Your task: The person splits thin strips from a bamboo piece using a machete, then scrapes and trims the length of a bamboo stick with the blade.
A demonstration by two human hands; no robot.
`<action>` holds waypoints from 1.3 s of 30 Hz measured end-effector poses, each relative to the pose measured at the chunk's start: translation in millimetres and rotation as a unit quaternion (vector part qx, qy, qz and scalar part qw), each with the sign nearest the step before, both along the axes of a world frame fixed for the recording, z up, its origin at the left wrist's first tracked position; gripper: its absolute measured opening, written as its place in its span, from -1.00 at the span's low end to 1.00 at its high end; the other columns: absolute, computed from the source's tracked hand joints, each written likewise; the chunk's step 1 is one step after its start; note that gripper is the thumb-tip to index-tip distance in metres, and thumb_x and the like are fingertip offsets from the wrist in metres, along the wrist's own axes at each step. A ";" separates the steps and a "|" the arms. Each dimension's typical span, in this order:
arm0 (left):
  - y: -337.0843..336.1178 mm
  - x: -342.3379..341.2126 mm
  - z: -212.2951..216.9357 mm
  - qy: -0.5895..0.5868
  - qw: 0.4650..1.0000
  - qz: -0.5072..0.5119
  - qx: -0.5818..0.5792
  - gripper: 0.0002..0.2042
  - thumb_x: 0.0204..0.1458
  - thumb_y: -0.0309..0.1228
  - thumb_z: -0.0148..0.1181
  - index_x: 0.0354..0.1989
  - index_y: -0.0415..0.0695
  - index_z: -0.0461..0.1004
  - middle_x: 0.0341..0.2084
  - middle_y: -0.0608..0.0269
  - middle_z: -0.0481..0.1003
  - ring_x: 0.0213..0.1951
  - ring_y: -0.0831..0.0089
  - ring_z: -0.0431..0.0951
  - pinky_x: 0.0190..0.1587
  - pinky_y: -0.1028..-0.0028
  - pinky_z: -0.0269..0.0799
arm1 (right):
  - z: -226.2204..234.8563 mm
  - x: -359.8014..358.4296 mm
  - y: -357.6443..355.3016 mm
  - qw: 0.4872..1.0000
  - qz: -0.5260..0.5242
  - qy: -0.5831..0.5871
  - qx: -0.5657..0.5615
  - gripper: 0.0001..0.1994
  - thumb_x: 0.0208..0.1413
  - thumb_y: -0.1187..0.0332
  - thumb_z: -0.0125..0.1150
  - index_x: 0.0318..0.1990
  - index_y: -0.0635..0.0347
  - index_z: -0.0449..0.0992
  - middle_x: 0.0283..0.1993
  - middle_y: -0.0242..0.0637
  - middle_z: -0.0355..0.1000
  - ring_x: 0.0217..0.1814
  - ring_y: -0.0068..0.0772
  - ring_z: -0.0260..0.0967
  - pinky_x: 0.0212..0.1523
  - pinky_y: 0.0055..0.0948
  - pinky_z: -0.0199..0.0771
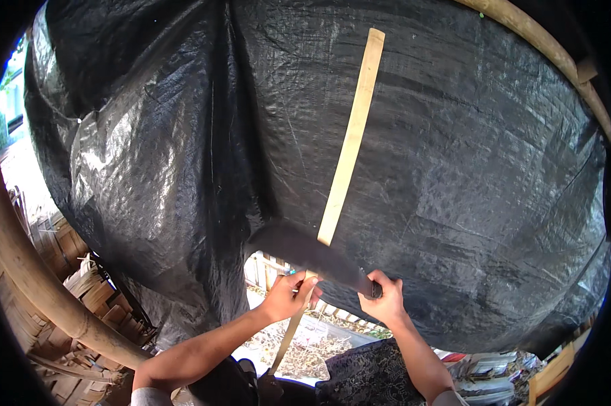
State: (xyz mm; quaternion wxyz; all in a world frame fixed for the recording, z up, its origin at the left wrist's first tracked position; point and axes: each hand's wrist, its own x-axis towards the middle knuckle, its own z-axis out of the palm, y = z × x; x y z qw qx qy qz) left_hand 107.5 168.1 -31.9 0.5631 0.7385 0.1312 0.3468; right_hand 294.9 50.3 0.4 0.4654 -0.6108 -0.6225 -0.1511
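A long, pale bamboo strip [351, 142] stands upright at a slant before me, its top end high in the view. My left hand [290, 296] pinches it low down, and its lower part runs on below the fingers. My right hand [384, 298] is closed round the handle end of a machete [295, 249]. The machete's broad, dark, slightly blurred blade points left and crosses in front of the strip, just above my left hand. That crossing hides a short piece of the strip; whether the edge bites into it I cannot tell.
A large black tarpaulin [468, 169] hangs close behind the strip. A bamboo pole [55, 287] curves along the left, beside woven bamboo pieces [105, 298]. Another pole [535, 40] runs along the upper right. Dry litter [312, 348] covers the ground below.
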 end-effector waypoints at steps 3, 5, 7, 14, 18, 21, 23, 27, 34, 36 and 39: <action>8.9 -0.5 -14.8 0.087 0.939 0.105 0.315 -0.81 0.02 -0.40 -0.06 -0.23 -0.14 0.40 -0.48 0.18 0.50 -0.41 0.31 0.50 -0.32 0.39 0.43 | 3.4 6.4 2.3 0.994 -0.025 -0.110 -0.003 -0.88 -0.39 0.47 0.13 -0.59 0.07 0.34 -0.67 -0.29 0.37 -0.68 -0.29 0.36 -0.70 -0.38 0.29; 4.8 5.0 -17.7 0.044 0.942 0.109 0.314 -0.81 0.00 -0.39 -0.04 -0.22 -0.12 0.41 -0.46 0.17 0.50 -0.39 0.27 0.50 -0.32 0.38 0.43 | 10.2 3.1 -1.3 0.985 -0.048 -0.164 -0.013 -0.88 -0.39 0.46 0.12 -0.58 0.05 0.34 -0.65 -0.33 0.37 -0.68 -0.30 0.35 -0.69 -0.38 0.29; -1.1 1.1 -11.6 0.029 0.937 0.102 0.332 -0.77 -0.03 -0.35 0.03 -0.19 -0.08 0.42 -0.41 0.14 0.49 -0.37 0.19 0.50 -0.33 0.34 0.42 | 14.1 2.9 -1.0 0.971 -0.065 -0.228 -0.023 -0.87 -0.38 0.44 0.12 -0.56 0.00 0.35 -0.63 -0.41 0.37 -0.67 -0.32 0.35 -0.68 -0.35 0.30; -18.3 2.3 1.9 0.051 0.993 0.073 0.080 -0.72 -0.08 -0.37 0.21 -0.19 -0.19 0.40 -0.45 0.25 0.48 -0.42 0.52 0.48 -0.41 0.54 0.40 | 48.3 12.0 22.6 0.943 -0.117 -0.309 -0.047 -0.88 -0.34 0.37 0.14 -0.55 0.01 0.34 -0.70 -0.37 0.31 -0.66 -0.29 0.35 -0.65 -0.33 0.34; -12.5 9.4 8.2 0.001 0.996 0.093 0.008 -0.85 -0.05 -0.45 0.17 -0.34 -0.27 0.47 -0.68 0.34 0.43 -0.62 0.68 0.40 -0.54 0.63 0.35 | 70.9 15.6 34.2 0.946 -0.170 -0.264 -0.076 -0.89 -0.33 0.36 0.12 -0.53 0.03 0.39 -0.67 -0.30 0.36 -0.62 -0.18 0.37 -0.58 -0.23 0.37; -2.1 13.6 3.0 0.003 0.987 0.157 0.044 -0.85 -0.04 -0.44 0.15 -0.36 -0.30 0.46 -0.69 0.28 0.43 -0.65 0.62 0.40 -0.57 0.61 0.34 | 46.9 13.3 39.0 0.956 -0.167 -0.175 -0.166 -0.83 -0.43 0.33 0.12 -0.53 0.04 0.44 -0.65 -0.19 0.39 -0.58 -0.10 0.38 -0.56 -0.23 0.38; 2.2 16.2 -4.9 -0.002 0.968 0.197 0.154 -0.87 -0.04 -0.46 0.12 -0.41 -0.30 0.44 -0.71 0.17 0.44 -0.64 0.48 0.46 -0.59 0.53 0.37 | 29.2 17.8 36.4 0.961 -0.132 -0.174 -0.169 -0.82 -0.44 0.30 0.12 -0.52 0.00 0.46 -0.67 -0.20 0.38 -0.60 -0.12 0.37 -0.58 -0.22 0.38; -14.7 19.2 9.1 -0.002 0.957 0.203 0.206 -0.87 -0.10 -0.58 0.13 -0.33 -0.21 0.43 -0.53 0.20 0.44 -0.49 0.50 0.50 -0.51 0.59 0.44 | 42.5 24.0 30.2 0.939 -0.174 -0.245 -0.166 -0.84 -0.45 0.31 0.14 -0.57 0.03 0.40 -0.71 -0.30 0.34 -0.63 -0.21 0.37 -0.62 -0.27 0.36; -3.5 22.4 7.1 -0.041 0.924 0.246 0.288 -0.88 -0.04 -0.57 0.03 -0.33 -0.31 0.28 -0.65 0.16 0.35 -0.69 0.50 0.28 -0.68 0.50 0.17 | 37.5 37.7 19.6 0.958 -0.172 -0.176 -0.144 -0.85 -0.47 0.34 0.14 -0.59 0.05 0.40 -0.71 -0.31 0.36 -0.66 -0.24 0.36 -0.64 -0.30 0.34; -10.9 26.6 11.8 -0.060 0.931 0.257 0.254 -0.90 0.02 -0.54 -0.03 -0.33 -0.31 0.24 -0.74 0.23 0.29 -0.76 0.57 0.21 -0.72 0.52 0.11 | 38.8 40.1 18.4 0.963 -0.163 -0.153 -0.149 -0.84 -0.49 0.34 0.15 -0.59 0.05 0.40 -0.71 -0.29 0.35 -0.66 -0.22 0.35 -0.63 -0.30 0.34; -10.0 26.8 16.8 -0.063 0.991 0.093 0.074 -0.92 0.12 -0.55 -0.24 -0.35 -0.22 0.22 -0.71 0.30 0.31 -0.74 0.65 0.25 -0.72 0.62 0.15 | 40.7 41.8 18.2 0.974 -0.100 -0.117 -0.168 -0.79 -0.45 0.31 0.13 -0.49 0.04 0.44 -0.64 -0.19 0.39 -0.55 -0.14 0.41 -0.53 -0.23 0.40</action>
